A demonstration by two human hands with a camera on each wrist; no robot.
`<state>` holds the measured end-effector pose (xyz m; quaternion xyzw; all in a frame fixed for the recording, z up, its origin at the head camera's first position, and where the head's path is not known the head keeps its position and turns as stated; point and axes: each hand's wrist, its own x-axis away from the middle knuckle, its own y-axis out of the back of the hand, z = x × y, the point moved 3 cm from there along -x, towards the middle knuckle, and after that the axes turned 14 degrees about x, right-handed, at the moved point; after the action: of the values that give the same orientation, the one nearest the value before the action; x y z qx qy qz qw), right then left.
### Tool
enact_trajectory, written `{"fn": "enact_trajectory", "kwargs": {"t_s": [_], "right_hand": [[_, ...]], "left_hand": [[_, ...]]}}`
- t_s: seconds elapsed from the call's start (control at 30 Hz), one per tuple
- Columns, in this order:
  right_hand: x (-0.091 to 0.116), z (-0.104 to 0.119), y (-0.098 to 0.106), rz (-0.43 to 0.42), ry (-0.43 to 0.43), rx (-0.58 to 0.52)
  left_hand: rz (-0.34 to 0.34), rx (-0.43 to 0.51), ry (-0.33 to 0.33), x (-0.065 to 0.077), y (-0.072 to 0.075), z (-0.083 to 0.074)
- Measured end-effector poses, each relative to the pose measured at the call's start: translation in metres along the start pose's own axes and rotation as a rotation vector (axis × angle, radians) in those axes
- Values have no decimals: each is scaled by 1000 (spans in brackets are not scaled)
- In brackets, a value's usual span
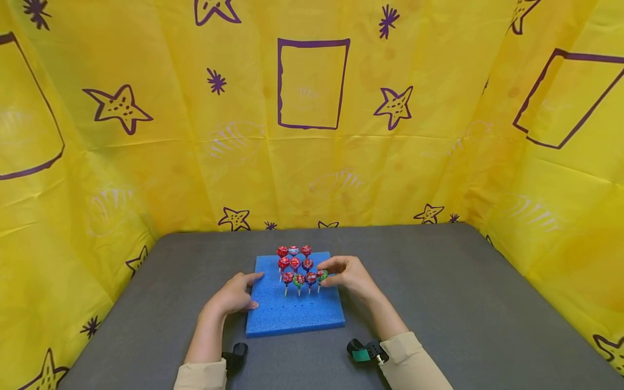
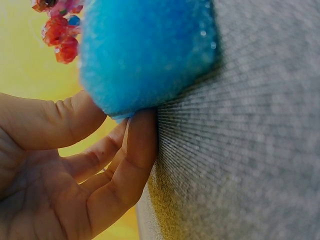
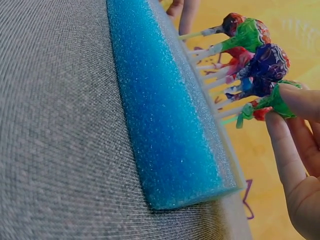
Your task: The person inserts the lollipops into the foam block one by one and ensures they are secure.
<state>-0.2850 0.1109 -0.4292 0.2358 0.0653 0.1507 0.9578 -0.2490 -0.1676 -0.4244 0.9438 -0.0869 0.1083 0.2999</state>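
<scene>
A blue foam board (image 1: 273, 319) lies on the table, with several wrapped lollipops (image 1: 294, 263) standing upright in rows on it. My right hand (image 1: 353, 279) pinches the green wrapped head of a lollipop (image 3: 284, 102) between thumb and fingers at the right end of the nearest row. Its stick reaches down to the foam; I cannot tell how deep it sits. Beside it stands a purple-wrapped lollipop (image 3: 267, 65). At the board's left edge my left hand (image 1: 234, 295) rests with thumb and index finger spread apart, their tips touching the foam (image 2: 145, 55).
Small holes (image 1: 294, 306) run across the board in front of the lollipops. The grey table (image 1: 439, 292) spreads around the board. Yellow patterned cloth (image 1: 312, 179) rises behind and at both sides. Black straps (image 1: 363, 352) are near both wrists.
</scene>
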Motion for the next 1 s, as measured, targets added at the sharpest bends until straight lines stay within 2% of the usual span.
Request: {"fn": "enact_trajectory", "kwargs": {"t_s": [0.43, 0.6, 0.7, 0.83, 1.0], "right_hand": [[5, 6, 10, 32, 49, 8], [8, 8, 27, -33, 28, 4], [9, 8, 39, -73, 14, 25], [12, 6, 53, -143, 10, 123], [17, 0, 66, -226, -17, 264]], "left_hand": [[12, -5, 8, -2, -1, -1], [17, -4, 9, -1, -1, -2], [19, -33, -22, -2, -1, -4], [22, -119, -83, -1, 0, -9], [14, -213, -127, 5, 3, -9]]}}
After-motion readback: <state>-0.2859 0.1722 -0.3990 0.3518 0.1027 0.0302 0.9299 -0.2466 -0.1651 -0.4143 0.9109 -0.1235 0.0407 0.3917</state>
